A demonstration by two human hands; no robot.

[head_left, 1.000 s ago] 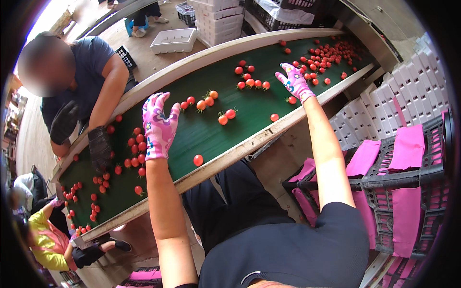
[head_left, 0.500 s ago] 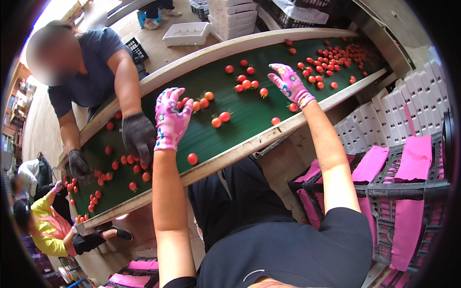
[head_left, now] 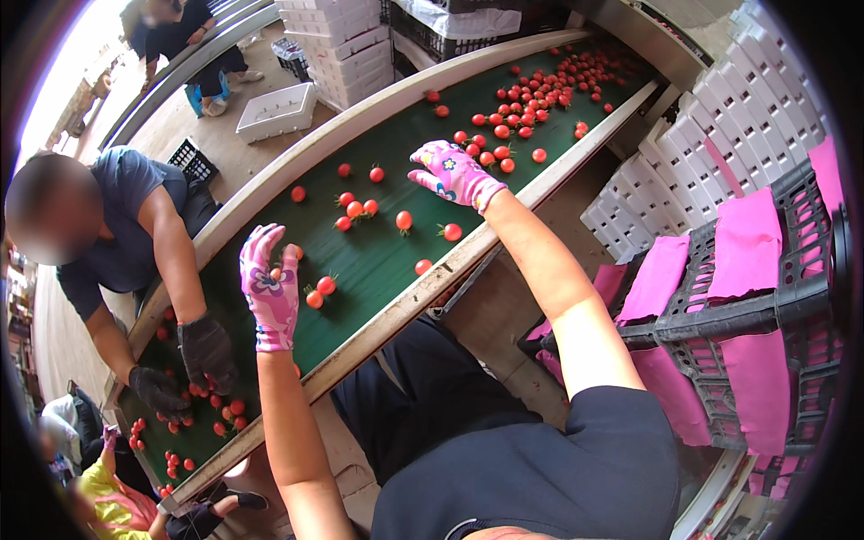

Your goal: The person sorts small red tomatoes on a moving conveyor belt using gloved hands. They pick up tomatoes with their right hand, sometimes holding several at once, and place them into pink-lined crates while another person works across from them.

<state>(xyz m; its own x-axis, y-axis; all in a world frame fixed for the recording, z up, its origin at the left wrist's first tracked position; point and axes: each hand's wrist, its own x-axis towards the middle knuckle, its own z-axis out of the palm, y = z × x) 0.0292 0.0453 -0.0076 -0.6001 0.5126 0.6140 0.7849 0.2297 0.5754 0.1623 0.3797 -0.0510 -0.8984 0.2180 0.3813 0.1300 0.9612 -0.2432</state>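
Both my hands wear pink gloves with a flower print, above a green conveyor belt (head_left: 378, 252) carrying small red tomatoes. My left hand (head_left: 270, 297) is over the middle of the belt, fingers raised and thumb apart. An orange tomato (head_left: 276, 274) shows at the gap between thumb and fingers, not visibly gripped. Just right of this hand lie two red tomatoes (head_left: 319, 292). Farther up the belt, my right hand (head_left: 457, 175) hovers with fingers stretched leftward and apart, holding nothing. A dense cluster of tomatoes (head_left: 531, 103) lies beyond it; a single tomato (head_left: 451, 232) is nearer the belt edge.
Across the belt, a co-worker's dark-gloved hands (head_left: 207, 355) reach among tomatoes at the left. Pale rails (head_left: 405, 310) border the belt. At my right stand stacked white crates (head_left: 684, 162) and black crates lined with pink sheets (head_left: 747, 243). A white tray (head_left: 277, 112) sits on the floor beyond.
The whole view has shifted, and both my hands now appear farther left. Tomatoes have travelled left along the belt. The co-worker's two hands are closer together.
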